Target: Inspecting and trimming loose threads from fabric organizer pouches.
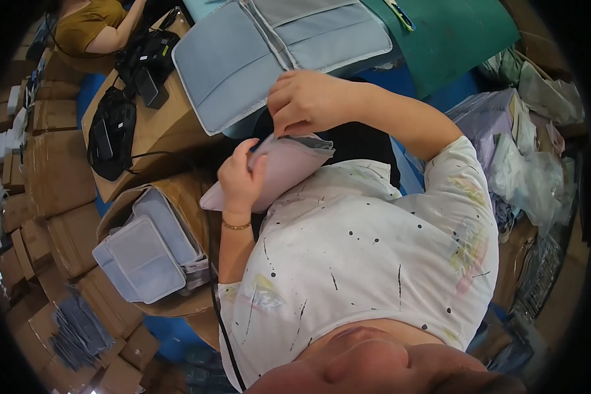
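A light pink fabric pouch (280, 170) lies at a tilt over my lap, with its grey-lined mouth parted at the upper right. My left hand (241, 175), below a thin bracelet, holds the pouch on its left side, thumb across the pink face. Above the pouch, my right hand (305, 103) is bent down, fingertips pinching at its upper edge; what exactly they grip is partly hidden. Just beyond my hands, a large grey-blue fabric panel (231, 64) with pale edge binding and a central zip-like strip rests on the table.
At left, an open carton (187, 207) holds grey-blue bound pieces (150, 261). Black devices with cables (111, 133) lie on a cardboard surface. A green mat (453, 39) carries a cutter (401, 15). Plastic bags (527, 177) are heaped at right. Another person (96, 27) sits upper left.
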A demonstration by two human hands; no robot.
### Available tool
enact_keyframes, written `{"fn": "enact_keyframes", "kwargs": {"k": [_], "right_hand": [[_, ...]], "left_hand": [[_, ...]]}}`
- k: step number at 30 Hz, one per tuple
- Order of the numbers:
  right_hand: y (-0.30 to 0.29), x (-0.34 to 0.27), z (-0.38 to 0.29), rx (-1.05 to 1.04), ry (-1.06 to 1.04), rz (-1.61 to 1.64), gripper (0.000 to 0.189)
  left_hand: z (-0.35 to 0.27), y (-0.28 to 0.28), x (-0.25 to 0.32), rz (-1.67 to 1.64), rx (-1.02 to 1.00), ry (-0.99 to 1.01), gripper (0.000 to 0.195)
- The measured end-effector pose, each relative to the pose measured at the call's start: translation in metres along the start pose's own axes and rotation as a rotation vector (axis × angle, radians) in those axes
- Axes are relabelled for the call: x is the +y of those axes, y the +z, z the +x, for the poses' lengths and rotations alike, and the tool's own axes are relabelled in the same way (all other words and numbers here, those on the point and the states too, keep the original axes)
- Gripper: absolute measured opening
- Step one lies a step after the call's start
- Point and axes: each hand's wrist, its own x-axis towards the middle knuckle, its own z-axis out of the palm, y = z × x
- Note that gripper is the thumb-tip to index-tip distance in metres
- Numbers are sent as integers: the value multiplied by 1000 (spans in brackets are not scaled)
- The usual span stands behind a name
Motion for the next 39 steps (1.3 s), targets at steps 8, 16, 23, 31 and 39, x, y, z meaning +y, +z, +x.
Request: {"fn": "enact_keyframes", "kwargs": {"k": [8,16,23,31,39], "right_hand": [[50,-4,-39,393,172,23,12],[134,-15,-94,654,582,453,44],[141,-21,-96,648,617,278,20],[149,-23,-97,606,863,899,23],[149,-18,-102,457,909,784,17]], "left_hand": [[-2,-23,-49,-208,341,-164,22],[-9,-23,-70,-311,405,-313,29],[-16,-24,-95,-355,409,-376,31],[-15,-25,-89,-378,432,-403,30],[-19,-23,-93,-322,420,-429,30]]}}
